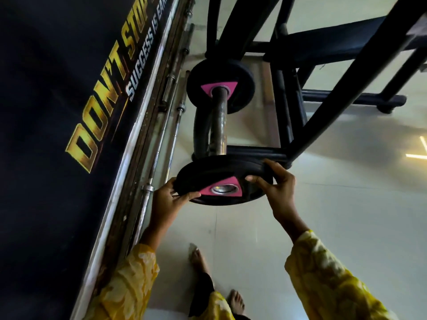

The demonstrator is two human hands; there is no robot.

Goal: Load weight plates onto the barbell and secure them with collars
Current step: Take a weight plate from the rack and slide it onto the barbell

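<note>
A black weight plate [221,172] with a pink triangle around its centre hole sits on the very end of the barbell sleeve [219,125]; the sleeve tip shows in the hole. My left hand [171,195] grips the plate's left rim and my right hand [275,183] grips its right rim. Further along the sleeve, a second black plate [219,86] with a pink triangle rests against the bar's inner end. No collar is in view.
The black bench rack frame [335,88] rises to the right, its pad [335,40] behind. Several spare chrome bars [166,139] lean along the wall under a dark banner [69,88]. My bare feet [235,301] stand on pale tile floor.
</note>
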